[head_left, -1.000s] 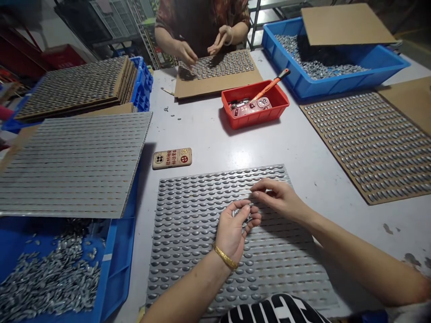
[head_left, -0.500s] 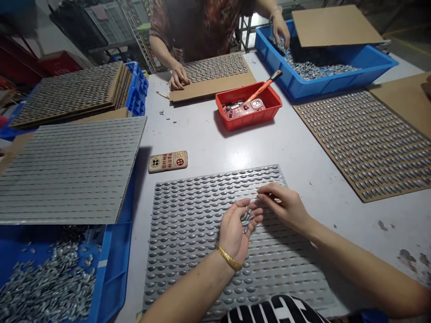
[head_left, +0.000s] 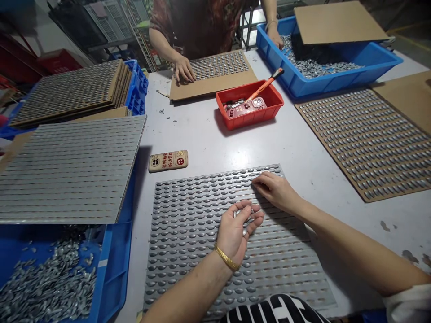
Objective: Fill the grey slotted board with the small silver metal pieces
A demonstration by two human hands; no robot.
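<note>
In front of me lies a grey slotted board, its left part and top rows filled with small silvery oval metal pieces. My left hand, palm up over the middle of the board, cups several loose metal pieces in its curled fingers. My right hand is at the upper right of the board, its fingertips pinched together at a row. Whatever those fingertips hold is hidden by the fingers.
A phone and a red bin stand beyond the board. Blue tubs of metal pieces stand at lower left and upper right. A filled brown board lies right; a co-worker's hand rests on another board.
My right hand has moved up and left to a row of the board. My left thumb has closed over the pieces. The co-worker's hand in the tub has moved lower.
</note>
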